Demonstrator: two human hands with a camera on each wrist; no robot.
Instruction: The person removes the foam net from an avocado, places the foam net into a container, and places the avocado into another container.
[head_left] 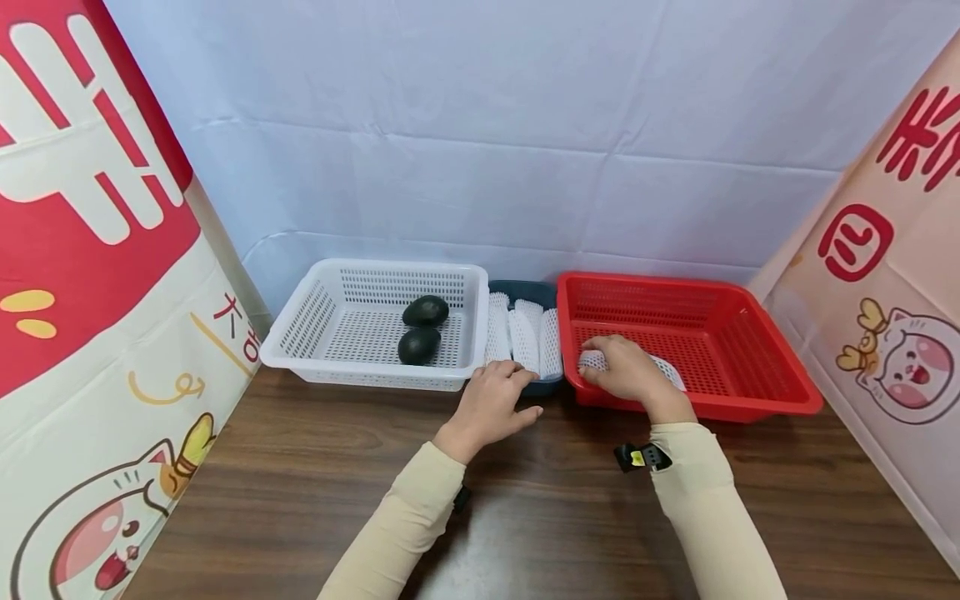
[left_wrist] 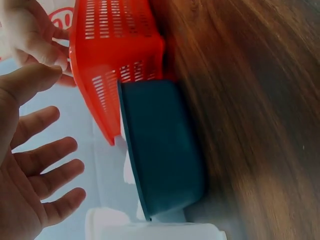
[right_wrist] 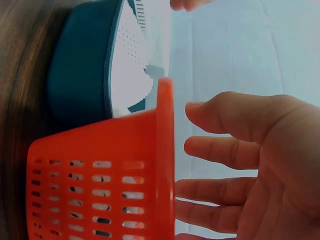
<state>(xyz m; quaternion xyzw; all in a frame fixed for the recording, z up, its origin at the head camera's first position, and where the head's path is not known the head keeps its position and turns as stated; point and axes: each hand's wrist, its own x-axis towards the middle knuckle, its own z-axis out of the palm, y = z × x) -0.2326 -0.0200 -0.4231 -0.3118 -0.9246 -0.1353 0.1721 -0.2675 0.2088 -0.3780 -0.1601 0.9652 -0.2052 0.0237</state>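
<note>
My left hand point(head_left: 491, 404) hovers at the front edge of a dark teal tub point(head_left: 534, 289), its fingers spread and holding nothing. Several white foam net sleeves point(head_left: 525, 337) lie side by side in that tub. Over the near left part of a red basket point(head_left: 712, 406) is my right hand point(head_left: 630, 371), fingers loosely bent. Below it lies a white foam net piece point(head_left: 592, 360), partly covered by the fingers; whether anything is inside the net I cannot tell. More white netting point(head_left: 667, 371) shows past the hand. The right wrist view shows a gap between thumb and fingers.
At the left stands a white basket point(head_left: 375, 382) with two dark green avocados point(head_left: 425, 311) in it. The three containers stand close together on a brown wooden table point(head_left: 555, 500). A pale cloth point(head_left: 480, 167) hangs behind, with printed cloths at both sides.
</note>
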